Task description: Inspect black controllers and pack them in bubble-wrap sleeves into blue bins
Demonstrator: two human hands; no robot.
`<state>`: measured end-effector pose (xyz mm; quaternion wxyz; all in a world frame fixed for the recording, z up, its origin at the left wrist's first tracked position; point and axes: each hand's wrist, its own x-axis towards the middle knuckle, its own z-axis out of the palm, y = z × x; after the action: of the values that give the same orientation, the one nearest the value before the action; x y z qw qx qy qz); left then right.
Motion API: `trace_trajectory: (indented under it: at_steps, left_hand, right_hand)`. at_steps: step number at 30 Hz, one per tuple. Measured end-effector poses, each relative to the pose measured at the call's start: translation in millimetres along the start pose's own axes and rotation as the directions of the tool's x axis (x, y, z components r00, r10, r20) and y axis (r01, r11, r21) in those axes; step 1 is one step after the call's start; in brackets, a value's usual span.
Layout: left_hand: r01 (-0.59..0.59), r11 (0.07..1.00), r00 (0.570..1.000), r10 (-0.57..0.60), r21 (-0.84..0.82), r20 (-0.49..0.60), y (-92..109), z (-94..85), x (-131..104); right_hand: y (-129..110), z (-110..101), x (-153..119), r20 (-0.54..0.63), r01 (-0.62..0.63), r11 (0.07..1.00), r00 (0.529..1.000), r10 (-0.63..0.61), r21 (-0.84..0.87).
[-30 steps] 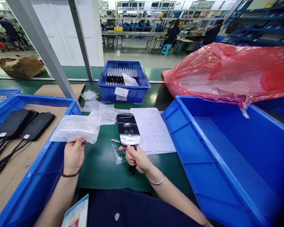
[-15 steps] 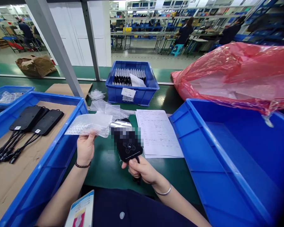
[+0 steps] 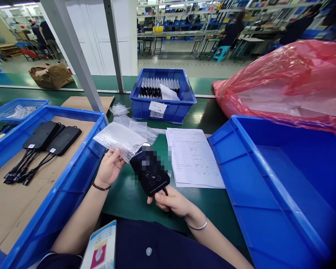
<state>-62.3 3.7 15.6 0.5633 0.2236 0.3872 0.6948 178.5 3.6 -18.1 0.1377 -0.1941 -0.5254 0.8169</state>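
Observation:
My left hand (image 3: 111, 167) pinches the lower edge of a clear bubble-wrap bag (image 3: 119, 137). The bag's right end meets the upper end of a flat black device (image 3: 151, 175); that end seems to sit just inside the bag's opening. My right hand (image 3: 170, 201) grips the device's near end, where a black cable hangs down. Part of the device's front is blurred. More bubble-wrap bags (image 3: 142, 129) lie on the green table behind my hands. To the left, several black devices with cables (image 3: 64, 140) rest on cardboard in a blue bin.
Blue bins stand at left (image 3: 54, 201) and right (image 3: 257, 194). Printed sheets (image 3: 194, 158) lie near my right hand. Behind are a blue crate (image 3: 159, 110) of wrapped items, a grey post (image 3: 75, 56), a pink plastic bag (image 3: 282, 82) and a brown paper package (image 3: 50, 76).
The bag and the device's upper end have come together, with the bag now tilted down to the right. The camera view has shifted slightly left.

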Motion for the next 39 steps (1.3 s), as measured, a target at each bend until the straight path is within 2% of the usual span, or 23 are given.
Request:
trace_trajectory:
  at_steps: [3, 9, 13, 17, 21, 28, 33, 34, 36, 38, 39]
  left_hand:
    - [0.039, 0.999, 0.999, -0.039, -0.015, 0.017, 4, 2.1, 1]
    - [0.002, 1.000, 0.999, -0.002, 0.000, 0.039, 0, 0.1, 1]
    - [0.035, 0.999, 0.997, -0.035, 0.004, 0.071, 1, -1.4, 1]
    - [0.067, 0.993, 0.990, -0.077, 0.093, 0.115, 9, 3.7, 3]
    - [0.118, 0.972, 0.977, -0.150, 0.204, 0.151, 16, 9.2, 3]
    - [0.202, 0.916, 0.905, -0.310, 0.346, 0.292, 7, 4.0, -13]
    - [0.173, 0.922, 0.861, -0.313, 0.347, 0.401, -4, 0.6, -24]
    - [0.178, 0.932, 0.868, -0.301, 0.317, 0.395, -5, 0.6, -23]
    - [0.154, 0.970, 0.917, -0.211, 0.190, 0.338, -8, 2.4, -19]
    - [0.065, 0.997, 0.967, -0.071, 0.032, 0.244, -11, 7.2, -14]
    - [0.024, 0.999, 0.979, -0.018, -0.027, 0.201, -14, 10.6, -12]
  right_hand:
    - [2, -1, -1, 0.020, -0.008, 1.000, 1.000, 0.008, 0.012]
    - [9, -4, -1, 0.088, -0.012, 0.997, 0.996, 0.005, 0.080]
    - [1, -4, 0, 0.041, 0.022, 0.997, 0.999, -0.019, -0.073]
    - [-9, -5, 1, 0.029, 0.039, 0.964, 0.999, -0.032, -0.264]
    - [-8, -10, 2, 0.030, 0.018, 0.949, 1.000, -0.008, -0.316]
    - [0, -17, 3, -0.001, 0.005, 0.956, 1.000, -0.005, -0.294]
    - [-6, -16, 5, 0.009, 0.033, 0.973, 0.999, -0.031, -0.230]
    - [-8, -14, 5, 0.020, 0.037, 0.974, 0.999, -0.033, -0.224]
    - [-9, -12, 6, 0.057, 0.036, 0.972, 0.998, -0.023, -0.234]
    - [-8, -9, 8, 0.093, 0.026, 0.966, 0.996, -0.003, -0.255]
    - [-7, -7, 10, 0.090, 0.012, 0.967, 0.996, 0.011, -0.254]
